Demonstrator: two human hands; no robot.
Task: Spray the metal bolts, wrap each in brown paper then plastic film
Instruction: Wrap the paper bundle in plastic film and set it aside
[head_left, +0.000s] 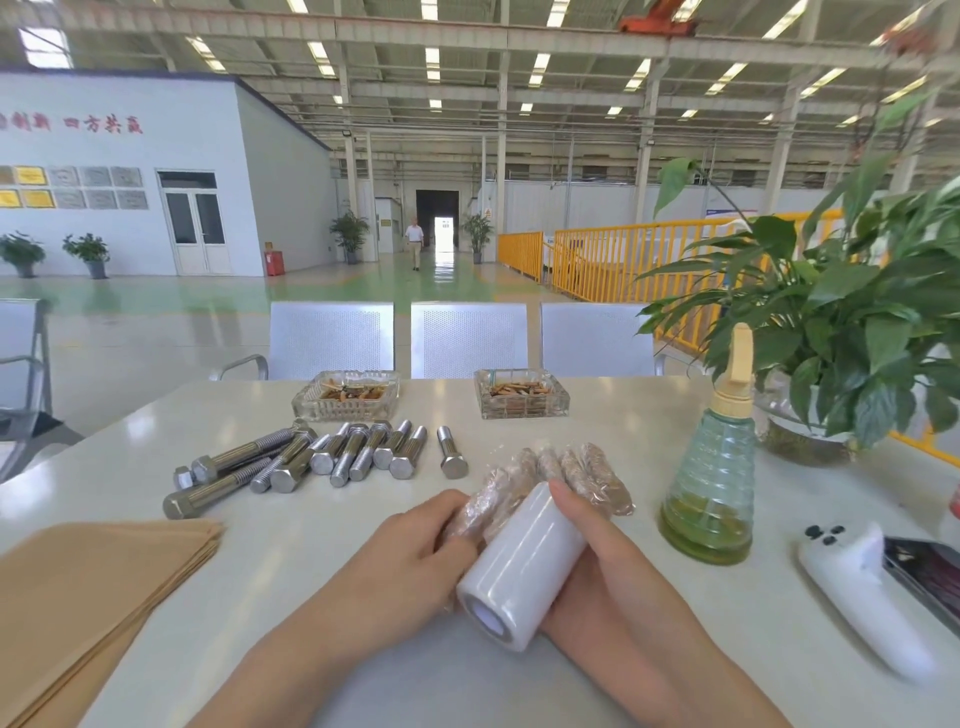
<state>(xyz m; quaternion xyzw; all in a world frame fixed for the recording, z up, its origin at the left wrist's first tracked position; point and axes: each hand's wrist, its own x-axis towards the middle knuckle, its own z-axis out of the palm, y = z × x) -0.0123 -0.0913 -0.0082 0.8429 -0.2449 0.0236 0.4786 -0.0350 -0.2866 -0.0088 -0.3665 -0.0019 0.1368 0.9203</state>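
Film stage now: the left hand (410, 561) grips a paper-wrapped bolt (475, 512) at mid-table, the right hand (608, 566) curls round the film roll (524, 561) pressed beside it. Wrapped bolts (576, 475) lie just behind, bare bolts (311, 460) wait left. Next, I'd say, roll the film round and tear it.

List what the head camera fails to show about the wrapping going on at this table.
- Bolt being wrapped: the left hand and film roll cover much of it; whether the film is wound all round cannot be told.
- Right hand: the roll hides its fingers.
- Brown paper stack: cut off by the left and bottom edges; sheet count unknown.
- Bare bolts: they overlap, so no exact count.
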